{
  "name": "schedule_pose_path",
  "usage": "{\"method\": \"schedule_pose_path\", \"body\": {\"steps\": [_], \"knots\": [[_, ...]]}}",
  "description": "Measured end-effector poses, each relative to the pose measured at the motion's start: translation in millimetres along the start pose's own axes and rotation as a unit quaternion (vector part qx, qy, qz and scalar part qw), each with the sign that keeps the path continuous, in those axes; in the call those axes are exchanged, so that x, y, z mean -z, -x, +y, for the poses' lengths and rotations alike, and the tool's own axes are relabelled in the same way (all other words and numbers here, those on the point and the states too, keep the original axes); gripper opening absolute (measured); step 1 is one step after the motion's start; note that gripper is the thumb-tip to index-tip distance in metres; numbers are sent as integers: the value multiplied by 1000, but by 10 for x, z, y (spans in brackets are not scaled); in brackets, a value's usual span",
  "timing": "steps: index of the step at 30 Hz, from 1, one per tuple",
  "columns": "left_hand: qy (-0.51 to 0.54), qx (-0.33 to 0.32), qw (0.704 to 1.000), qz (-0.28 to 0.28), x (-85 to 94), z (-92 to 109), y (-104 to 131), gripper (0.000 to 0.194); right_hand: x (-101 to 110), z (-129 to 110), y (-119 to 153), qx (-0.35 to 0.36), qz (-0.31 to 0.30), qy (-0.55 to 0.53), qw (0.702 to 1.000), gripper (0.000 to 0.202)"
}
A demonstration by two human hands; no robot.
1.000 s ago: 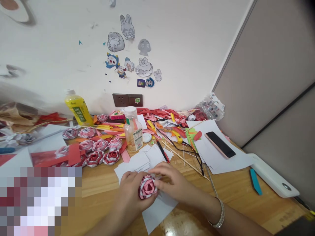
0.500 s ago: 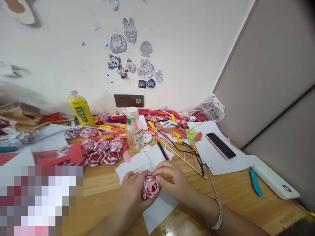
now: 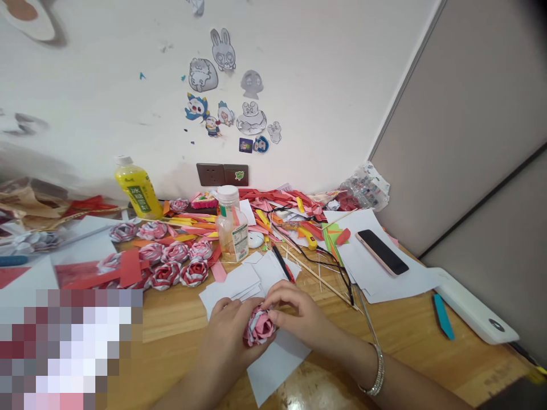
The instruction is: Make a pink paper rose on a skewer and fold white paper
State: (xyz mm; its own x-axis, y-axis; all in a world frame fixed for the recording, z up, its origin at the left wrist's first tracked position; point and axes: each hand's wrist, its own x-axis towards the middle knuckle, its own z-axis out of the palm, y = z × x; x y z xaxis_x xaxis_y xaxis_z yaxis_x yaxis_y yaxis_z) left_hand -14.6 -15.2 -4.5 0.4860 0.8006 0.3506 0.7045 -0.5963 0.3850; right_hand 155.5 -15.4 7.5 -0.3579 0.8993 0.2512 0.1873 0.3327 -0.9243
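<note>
A pink and white paper rose is cupped in my left hand, whose fingers wrap round its left side and underneath. My right hand bends over the rose's upper right edge, thumb and fingertips pressed on its outer petals. Whether a petal is pinched between them is hard to see. Below the rose lies a white paper sheet on the wooden table. Just beyond my hands rest small white paper pieces and a black and red pen.
Several finished paper roses sit at the left. A clear bottle and a yellow drink bottle stand behind. Coloured paper strips line the wall. On the right are a phone, white sheets and a teal cutter.
Both hands stay on the rose, with only a slight shift of the right fingers along its edge. The whole view has moved a little.
</note>
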Motion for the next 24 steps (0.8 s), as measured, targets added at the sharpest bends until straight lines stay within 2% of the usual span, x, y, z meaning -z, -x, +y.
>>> {"method": "schedule_pose_path", "body": {"steps": [7,10,14,18,24], "knots": [[-6,7,1000,-2,20,26,3,14,-8,-16,12,16,-2,34,999,14],[2,16,1000,-6,27,28,3,15,-16,-16,14,9,15,36,999,17],[34,17,999,-8,4,0,3,29,-5,-8,-2,-15,43,25,999,19],[46,45,998,5,-22,-14,10,42,9,21,-18,-56,55,40,996,13],[74,90,993,-21,16,26,1,29,-25,181,-16,-135,0,-50,990,13]]}}
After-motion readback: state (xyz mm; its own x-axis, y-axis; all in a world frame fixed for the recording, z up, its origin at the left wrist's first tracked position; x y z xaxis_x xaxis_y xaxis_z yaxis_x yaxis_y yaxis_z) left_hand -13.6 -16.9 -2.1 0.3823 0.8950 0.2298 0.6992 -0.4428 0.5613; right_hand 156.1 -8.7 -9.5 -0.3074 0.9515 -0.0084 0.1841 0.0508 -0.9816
